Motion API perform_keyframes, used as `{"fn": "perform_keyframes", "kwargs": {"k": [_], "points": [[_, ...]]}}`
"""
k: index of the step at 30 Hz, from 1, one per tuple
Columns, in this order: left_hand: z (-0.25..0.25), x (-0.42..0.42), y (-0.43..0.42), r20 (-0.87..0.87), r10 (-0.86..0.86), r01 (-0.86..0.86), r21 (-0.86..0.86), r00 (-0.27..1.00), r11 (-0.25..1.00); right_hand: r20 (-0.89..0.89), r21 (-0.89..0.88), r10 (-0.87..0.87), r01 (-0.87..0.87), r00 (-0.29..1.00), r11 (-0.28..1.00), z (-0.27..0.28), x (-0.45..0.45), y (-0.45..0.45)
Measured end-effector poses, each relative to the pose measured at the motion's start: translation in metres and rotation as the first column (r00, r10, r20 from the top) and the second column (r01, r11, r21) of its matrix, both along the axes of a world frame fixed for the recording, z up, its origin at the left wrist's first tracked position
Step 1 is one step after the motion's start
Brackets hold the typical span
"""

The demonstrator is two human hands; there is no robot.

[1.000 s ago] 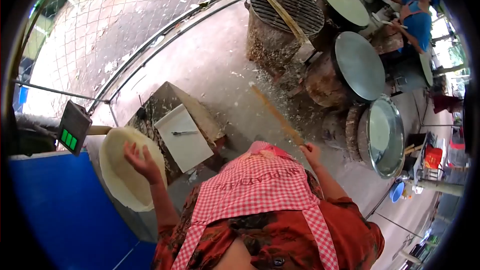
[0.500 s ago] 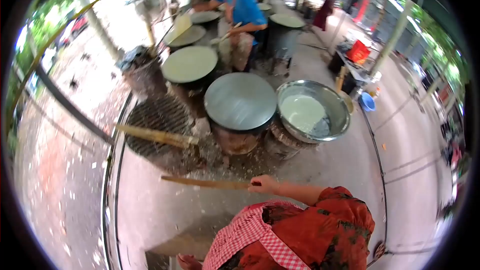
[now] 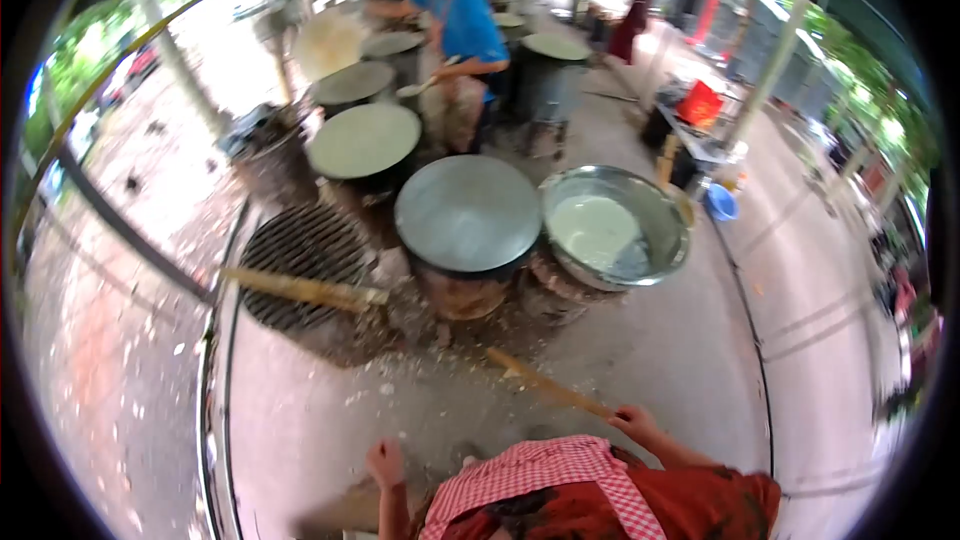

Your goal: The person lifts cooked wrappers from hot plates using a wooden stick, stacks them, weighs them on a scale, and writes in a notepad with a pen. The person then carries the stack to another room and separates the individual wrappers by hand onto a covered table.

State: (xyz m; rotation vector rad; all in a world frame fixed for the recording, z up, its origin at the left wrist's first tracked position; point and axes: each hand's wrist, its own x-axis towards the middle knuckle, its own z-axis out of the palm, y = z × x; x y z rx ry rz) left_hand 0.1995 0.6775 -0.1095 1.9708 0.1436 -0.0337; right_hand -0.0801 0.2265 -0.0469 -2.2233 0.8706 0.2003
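Note:
My right hand (image 3: 636, 424) grips one end of a long, flat wooden stick (image 3: 555, 386). Its far end points forward and left, over the floor in front of a round griddle (image 3: 467, 213) with a smooth grey surface. My left hand (image 3: 385, 462) is low and to the left, fingers curled in, with nothing seen in it. Right of the griddle, a wide metal basin (image 3: 665, 205) holds pale, milky batter (image 3: 597, 233). Left of it, a second round cooking surface (image 3: 364, 140) carries a pale layer.
A co-worker in blue (image 3: 470, 25) stands among the far griddles, holding a light-coloured tool (image 3: 428, 83). A dark slatted grate (image 3: 300, 240) is at the left, with a split bamboo piece (image 3: 300, 287) across it. A blue bowl (image 3: 721, 203) lies at the right.
My right hand has moved right and down; the stick now slants forward instead of lying sideways. My left hand has come into view. The co-worker's pale sheet has moved left, off the griddle.

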Motion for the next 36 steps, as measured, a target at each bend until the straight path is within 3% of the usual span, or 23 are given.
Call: {"fn": "perform_keyframes", "kwargs": {"k": [2, 6, 8, 11, 12, 13, 15, 17, 20, 23, 26, 27, 30, 36], "points": [[0.024, -0.002, -0.022, -0.031, -0.122, 0.122, 0.004, 0.992, 0.992, 0.003, -0.078, -0.101, 0.101, 0.995, 0.992, -0.013, -0.036, -0.006], [0.082, -0.019, -0.084, 0.015, -0.181, 0.18, 0.05, 0.983, 0.982, 0.07, -0.056, -0.269, 0.273, 0.961, 0.96, -0.053, -0.102, -0.031], [0.085, -0.036, -0.112, 0.052, -0.203, 0.203, 0.013, 0.978, 0.979, 0.16, -0.044, -0.331, 0.342, 0.93, 0.939, -0.084, -0.135, -0.046], [0.084, -0.054, -0.173, 0.1, -0.318, 0.327, -0.092, 0.943, 0.94, -0.012, -0.021, -0.431, 0.431, 0.902, 0.902, -0.122, -0.183, -0.075], [0.075, -0.065, -0.197, 0.098, -0.365, 0.375, -0.121, 0.926, 0.919, -0.063, 0.006, -0.478, 0.479, 0.876, 0.878, -0.09, -0.186, -0.078], [0.069, -0.083, -0.216, 0.079, -0.402, 0.409, -0.153, 0.912, 0.9, 0.074, -0.048, -0.514, 0.518, 0.854, 0.854, -0.119, -0.213, -0.085], [0.097, -0.121, -0.261, 0.074, -0.643, 0.646, -0.015, 0.762, 0.763, 0.091, -0.056, -0.6, 0.605, 0.795, 0.794, -0.129, -0.257, -0.094], [0.109, -0.156, -0.3, 0.028, -0.765, 0.763, 0.044, 0.644, 0.644, 0.032, 0.067, -0.716, 0.713, 0.697, 0.698, -0.121, -0.294, -0.099], [0.105, -0.193, -0.346, -0.041, -0.808, 0.809, 0.023, 0.587, 0.587, -0.034, -0.047, -0.747, 0.745, 0.664, 0.665, -0.143, -0.356, -0.105], [0.094, -0.217, -0.379, -0.09, -0.828, 0.833, 0.025, 0.553, 0.553, -0.076, 0.008, -0.844, 0.846, 0.531, 0.532, -0.134, -0.393, -0.106], [0.09, -0.24, -0.423, -0.232, -0.849, 0.867, -0.037, 0.476, 0.496, 0.012, 0.057, -0.895, 0.894, 0.445, 0.445, -0.125, -0.408, -0.124], [0.096, -0.249, -0.443, -0.265, -0.85, 0.869, -0.075, 0.456, 0.489, 0.025, 0.054, -0.9, 0.898, 0.436, 0.437, -0.132, -0.413, -0.132], [0.096, -0.254, -0.491, -0.276, -0.875, 0.916, 0.052, 0.396, 0.398, 0.07, 0.049, -0.904, 0.903, 0.422, 0.426, -0.158, -0.415, -0.151], [0.072, -0.268, -0.619, -0.28, -0.902, 0.941, 0.011, 0.328, 0.338, 0.117, 0.164, -0.911, 0.897, 0.396, 0.411, -0.174, -0.418, -0.239]]}}
